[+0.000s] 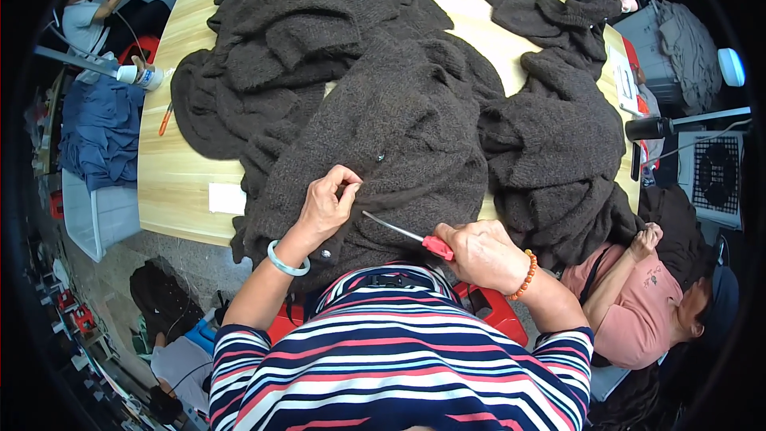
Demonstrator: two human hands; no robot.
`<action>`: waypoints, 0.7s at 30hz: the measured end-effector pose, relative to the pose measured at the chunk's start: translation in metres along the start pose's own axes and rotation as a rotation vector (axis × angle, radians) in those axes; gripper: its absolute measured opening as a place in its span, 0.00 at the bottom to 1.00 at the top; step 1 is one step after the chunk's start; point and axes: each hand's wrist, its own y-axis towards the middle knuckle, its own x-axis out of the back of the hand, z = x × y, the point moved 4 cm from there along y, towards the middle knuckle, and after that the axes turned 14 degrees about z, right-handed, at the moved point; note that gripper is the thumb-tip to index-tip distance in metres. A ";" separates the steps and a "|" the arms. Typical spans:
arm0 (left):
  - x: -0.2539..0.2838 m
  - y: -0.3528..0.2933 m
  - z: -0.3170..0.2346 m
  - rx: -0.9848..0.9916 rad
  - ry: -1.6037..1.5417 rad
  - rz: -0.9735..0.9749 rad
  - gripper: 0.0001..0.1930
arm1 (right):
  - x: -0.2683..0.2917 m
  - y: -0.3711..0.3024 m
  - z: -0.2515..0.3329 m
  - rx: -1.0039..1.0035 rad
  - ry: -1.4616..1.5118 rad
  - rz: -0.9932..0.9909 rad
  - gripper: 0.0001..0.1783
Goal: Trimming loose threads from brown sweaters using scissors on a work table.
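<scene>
A dark brown fuzzy knit garment [399,120] lies spread over the near side of the table and hangs down toward my lap. My left hand [325,206] is just over it, thumb and forefinger pinched together; whatever lies between them is too small to make out. In my right hand [488,255] is a red-handled tool [395,228] with a long, thin metal shaft. Its tip points left, toward the knit just below my left fingertips. Small shiny round pieces [381,158] show on the garment, one above my left hand and one near my left wrist.
More dark knitwear is heaped across the wooden table [179,199]. A white paper [227,199] and an orange-handled tool [165,119] lie at left. Left of the table stands a bin [104,215] of blue cloth. A person in pink [638,303] sits close at right; others sit farther off.
</scene>
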 end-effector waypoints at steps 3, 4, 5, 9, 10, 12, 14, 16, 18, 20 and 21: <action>-0.005 -0.003 0.007 0.144 -0.351 0.056 0.05 | 0.002 0.000 -0.001 -0.020 -0.011 0.022 0.12; -0.006 -0.003 0.009 0.143 -0.355 0.056 0.05 | 0.003 -0.002 -0.002 -0.020 -0.012 0.014 0.12; -0.007 -0.003 0.011 0.093 -0.395 0.059 0.06 | 0.003 -0.002 -0.001 -0.019 -0.012 0.005 0.13; -0.008 -0.005 0.008 0.077 -0.513 0.115 0.10 | 0.012 -0.008 0.005 0.087 0.005 0.000 0.09; -0.007 -0.003 0.003 0.076 -0.514 0.115 0.10 | 0.014 -0.009 0.001 0.049 0.061 -0.026 0.10; 0.000 0.010 -0.012 0.125 -0.149 0.083 0.14 | 0.015 -0.008 -0.009 -0.009 0.033 -0.110 0.12; -0.003 0.031 -0.028 0.050 0.121 -0.005 0.14 | 0.017 -0.008 -0.014 -0.021 0.011 -0.187 0.12; -0.009 0.050 -0.027 -0.044 0.430 -0.040 0.12 | 0.017 -0.006 -0.015 -0.060 -0.019 -0.164 0.12; -0.020 0.067 -0.003 -0.061 0.436 0.045 0.06 | 0.020 -0.003 -0.015 -0.118 -0.047 -0.141 0.11; -0.017 0.070 0.009 -0.015 0.308 0.075 0.05 | 0.021 -0.005 -0.011 -0.095 -0.046 -0.099 0.11; -0.016 0.068 0.014 0.019 0.183 0.105 0.04 | 0.021 -0.005 -0.009 -0.078 -0.046 -0.067 0.11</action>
